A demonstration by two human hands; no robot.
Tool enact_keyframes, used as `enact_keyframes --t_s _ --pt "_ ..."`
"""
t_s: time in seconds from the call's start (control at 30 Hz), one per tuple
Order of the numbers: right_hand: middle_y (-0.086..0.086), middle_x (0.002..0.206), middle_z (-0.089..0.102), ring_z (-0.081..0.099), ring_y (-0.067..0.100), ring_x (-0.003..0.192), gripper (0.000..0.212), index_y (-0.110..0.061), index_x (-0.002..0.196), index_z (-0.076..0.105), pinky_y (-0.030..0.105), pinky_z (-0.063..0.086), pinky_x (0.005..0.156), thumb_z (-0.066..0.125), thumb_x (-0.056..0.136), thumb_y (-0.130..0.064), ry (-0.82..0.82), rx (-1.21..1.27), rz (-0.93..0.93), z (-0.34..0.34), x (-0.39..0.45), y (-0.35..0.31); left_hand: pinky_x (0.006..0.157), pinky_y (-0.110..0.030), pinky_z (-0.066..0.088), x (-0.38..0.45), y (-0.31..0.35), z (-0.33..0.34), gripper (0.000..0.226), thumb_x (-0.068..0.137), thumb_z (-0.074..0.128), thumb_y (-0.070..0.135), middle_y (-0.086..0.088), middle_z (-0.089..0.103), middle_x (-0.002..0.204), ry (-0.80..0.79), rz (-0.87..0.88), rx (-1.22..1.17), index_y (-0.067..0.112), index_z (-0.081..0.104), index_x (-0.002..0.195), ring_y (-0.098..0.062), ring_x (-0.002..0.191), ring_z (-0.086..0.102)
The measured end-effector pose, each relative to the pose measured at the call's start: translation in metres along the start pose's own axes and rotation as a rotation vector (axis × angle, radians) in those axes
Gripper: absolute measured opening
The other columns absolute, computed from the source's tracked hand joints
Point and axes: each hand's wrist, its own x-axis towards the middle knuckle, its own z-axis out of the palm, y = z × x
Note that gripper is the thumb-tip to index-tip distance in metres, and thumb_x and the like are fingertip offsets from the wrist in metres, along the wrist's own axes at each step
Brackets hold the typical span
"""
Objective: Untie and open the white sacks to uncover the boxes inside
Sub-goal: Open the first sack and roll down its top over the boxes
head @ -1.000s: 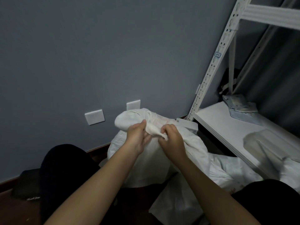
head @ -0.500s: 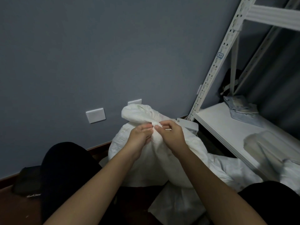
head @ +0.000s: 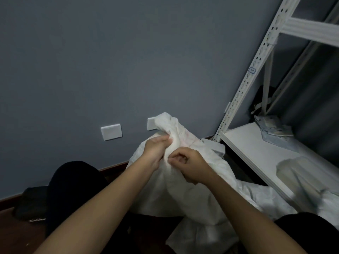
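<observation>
A bulging white sack (head: 183,191) stands on the floor between my knees, its gathered neck (head: 168,123) rising toward the wall. My left hand (head: 156,151) grips the twisted neck from the left side. My right hand (head: 190,165) pinches the fabric just below, fingers curled at the knot. The knot itself is hidden between my fingers. A corner of a white box (head: 214,147) shows behind the sack on the right. More white sack material (head: 260,198) lies on the floor to the right.
A white metal rack (head: 256,70) stands at the right, its low shelf (head: 260,154) holding folded grey packets (head: 275,131) and a pale bag (head: 302,173). Two wall plates (head: 111,132) sit low on the grey wall. A dark item (head: 31,204) lies at the left.
The sack's neck has been pulled higher and more upright. My left hand moved up onto the neck, and my right hand dropped slightly lower on the fabric.
</observation>
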Motion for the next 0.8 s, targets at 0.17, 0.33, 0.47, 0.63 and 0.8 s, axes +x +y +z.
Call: enact_keyframes --t_s 0.17,0.33,0.47,0.63,0.8 --pt "0.0 0.12 0.059 0.056 0.018 0.109 0.037 -0.018 0.119 0.061 0.035 0.051 0.086 0.055 0.084 -0.009 0.262 -0.491 -0.395 -0.04 0.015 -0.004 0.081 -0.025 0.051 -0.01 0.0 -0.024 0.016 0.085 0.065 0.006 0.0 0.07 0.093 -0.201 0.129 0.367 0.017 0.072 0.095 -0.012 0.087 0.065" --pt "0.002 0.159 0.021 0.006 0.03 0.147 0.039 -0.032 0.117 0.065 0.045 0.01 0.117 0.062 0.082 -0.015 -0.421 -1.176 -0.589 -0.057 0.054 -0.025 0.084 -0.021 0.047 -0.025 0.015 -0.027 0.017 0.083 0.068 0.008 0.01 0.068 0.085 -0.378 0.218 0.692 0.024 0.072 0.08 -0.003 0.085 0.06" --pt "0.0 0.121 0.065 0.04 0.031 0.134 0.016 -0.026 0.093 0.073 0.047 0.018 0.116 0.065 0.08 -0.024 -0.619 -1.604 -0.742 -0.053 0.06 -0.026 0.086 -0.021 0.046 -0.029 0.025 -0.036 0.017 0.081 0.071 0.014 0.019 0.068 0.08 -0.574 0.167 0.866 0.031 0.071 0.078 0.0 0.082 0.06" --pt "-0.008 0.068 0.042 0.048 0.02 0.075 0.017 -0.022 0.081 0.049 0.026 0.026 0.051 0.066 0.079 -0.024 -0.632 -1.112 -0.17 -0.054 0.045 -0.026 0.078 -0.027 0.041 -0.03 0.017 -0.041 0.011 0.094 0.047 0.02 0.002 0.058 0.098 -0.394 0.177 1.033 0.02 0.056 0.1 -0.013 0.09 0.053" --pt "-0.017 0.063 0.059 0.057 0.006 0.064 0.018 -0.032 0.072 0.056 0.022 0.041 0.056 0.074 0.075 -0.03 -0.566 -0.588 0.161 -0.055 0.043 -0.029 0.088 -0.033 0.038 -0.04 -0.025 -0.013 0.036 0.096 0.049 0.037 -0.003 0.048 0.114 -0.128 0.661 1.185 0.016 0.046 0.126 -0.023 0.106 0.05"
